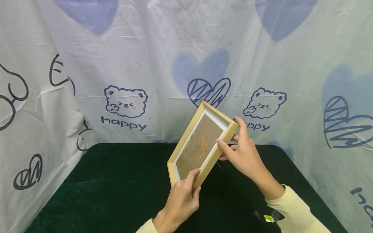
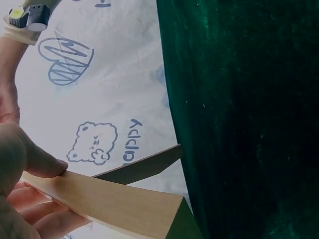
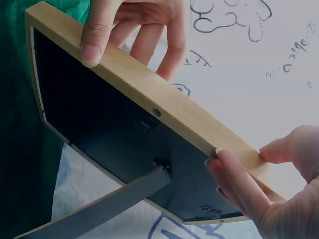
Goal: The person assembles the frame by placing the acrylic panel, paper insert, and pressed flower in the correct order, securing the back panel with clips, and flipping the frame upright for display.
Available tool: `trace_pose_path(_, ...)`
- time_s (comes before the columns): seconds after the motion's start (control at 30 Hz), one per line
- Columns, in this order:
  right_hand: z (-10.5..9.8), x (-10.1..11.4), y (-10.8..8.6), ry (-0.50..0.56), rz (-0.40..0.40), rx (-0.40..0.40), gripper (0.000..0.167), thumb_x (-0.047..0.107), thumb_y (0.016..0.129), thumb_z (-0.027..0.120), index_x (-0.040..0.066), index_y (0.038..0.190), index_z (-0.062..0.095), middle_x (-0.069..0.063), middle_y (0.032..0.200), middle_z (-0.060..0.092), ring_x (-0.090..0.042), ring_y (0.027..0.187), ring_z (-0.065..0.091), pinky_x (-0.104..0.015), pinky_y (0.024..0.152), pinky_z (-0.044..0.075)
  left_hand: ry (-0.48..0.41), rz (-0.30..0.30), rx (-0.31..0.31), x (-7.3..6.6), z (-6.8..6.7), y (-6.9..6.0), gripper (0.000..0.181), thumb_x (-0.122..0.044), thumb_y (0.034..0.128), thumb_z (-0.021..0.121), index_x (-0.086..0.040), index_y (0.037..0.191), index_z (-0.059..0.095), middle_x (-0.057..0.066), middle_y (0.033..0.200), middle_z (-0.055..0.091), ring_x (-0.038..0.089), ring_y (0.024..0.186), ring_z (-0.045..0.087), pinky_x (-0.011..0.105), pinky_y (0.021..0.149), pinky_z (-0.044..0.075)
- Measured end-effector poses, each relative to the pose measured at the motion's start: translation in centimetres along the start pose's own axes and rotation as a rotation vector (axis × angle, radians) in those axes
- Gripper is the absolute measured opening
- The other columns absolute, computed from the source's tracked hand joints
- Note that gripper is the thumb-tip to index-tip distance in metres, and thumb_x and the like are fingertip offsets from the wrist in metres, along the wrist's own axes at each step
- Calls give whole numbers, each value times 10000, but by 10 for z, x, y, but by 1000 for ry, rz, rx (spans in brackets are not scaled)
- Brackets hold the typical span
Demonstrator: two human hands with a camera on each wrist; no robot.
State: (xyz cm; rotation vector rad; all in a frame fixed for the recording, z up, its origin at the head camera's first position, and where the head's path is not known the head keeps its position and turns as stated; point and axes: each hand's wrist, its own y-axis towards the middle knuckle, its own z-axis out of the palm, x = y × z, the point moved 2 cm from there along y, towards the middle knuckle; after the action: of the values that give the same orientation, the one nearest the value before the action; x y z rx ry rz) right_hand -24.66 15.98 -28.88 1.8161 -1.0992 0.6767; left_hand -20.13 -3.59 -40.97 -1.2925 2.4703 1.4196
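Observation:
A light wooden picture frame [image 1: 184, 139] with a white inner border and an orange flower picture is held tilted above the dark green table. At its lower edge the left hand [image 1: 183, 197] grips the wood, thumb on one side and fingers on the other. Higher up, the right hand [image 1: 243, 155] holds the right edge, with one finger reaching the upper corner. The right wrist view shows the frame's black back [image 3: 109, 114], from which a flat stand leg [image 3: 99, 204] juts out. In the left wrist view that stand leg [image 2: 144, 167] shows beyond the wooden edge.
A dark green cloth [image 1: 102, 194] covers the table. White curtains [image 1: 163, 64] printed with hearts and bears hang behind and at both sides. A small black and yellow device [image 1: 269, 218] sits by the right sleeve.

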Motion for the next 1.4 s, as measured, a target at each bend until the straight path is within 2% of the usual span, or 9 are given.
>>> trace_pose_path(0.23,1,5,7,-41,-16,-77,800,182,1008,671,135,1609,144,-373,1215,666,-363,852,787,-288,618,644,5,-10,-2,0,-1,3,576,34,758,828,-44,1274,585,134,972,793,158,790,761,277,634,622)
trace_pose_path(0.43,1,3,12,22,-35,-143,660,137,1006,659,104,1543,278,-353,1076,717,-369,848,785,-307,603,645,23,-16,0,-2,-3,6,588,-6,753,849,-69,1282,600,102,989,796,149,802,761,298,657,632)
trace_pose_path(0.63,-5,-4,18,168,-52,-178,608,21,1001,612,74,1523,305,-394,1117,686,-178,835,787,-311,658,656,41,26,-17,3,-12,12,541,-224,816,875,-115,1301,662,53,1181,782,148,934,778,329,706,652)
trace_pose_path(0.73,-10,-6,22,239,-69,-181,602,-20,995,585,57,1521,302,-412,1192,651,-98,843,772,-304,682,657,27,4,-83,19,-25,20,481,-299,875,824,-103,1292,688,77,1249,760,201,988,778,372,728,653)
trace_pose_path(0.87,-15,-7,26,257,-104,-167,610,-45,984,589,7,1517,297,-430,1269,607,-62,865,757,-288,671,653,-3,-140,-135,55,-47,36,424,-271,963,728,-92,1342,664,124,1363,697,308,1152,721,493,884,628)
trace_pose_path(1.0,-19,-11,30,267,-126,-149,608,-58,980,592,-15,1512,301,-434,1343,564,-35,925,740,-284,674,652,-99,-230,-53,92,-60,54,452,-190,1031,636,-57,1457,558,198,1557,509,407,1411,522,592,1060,530)
trace_pose_path(1.17,-22,-17,38,330,-128,-121,600,-87,975,576,10,1510,321,-452,1372,525,-57,945,748,-316,712,657,-158,-292,63,129,-66,72,543,-127,1075,532,-35,1583,359,236,1642,356,446,1501,377,616,1206,369)
trace_pose_path(1.27,-25,-20,43,370,-125,-120,582,-87,980,571,35,1504,350,-449,1362,532,-78,951,753,-318,724,658,-197,-370,110,145,-67,79,553,-158,1104,465,-75,1619,283,219,1660,325,458,1456,430,628,1175,406)
trace_pose_path(1.4,-30,-25,50,426,-128,-130,573,-80,985,583,21,1506,365,-206,1256,693,-100,953,757,-316,717,659,-304,-457,173,158,-65,84,549,-216,1127,405,-159,1644,231,236,1649,329,484,1369,522,622,1030,535)
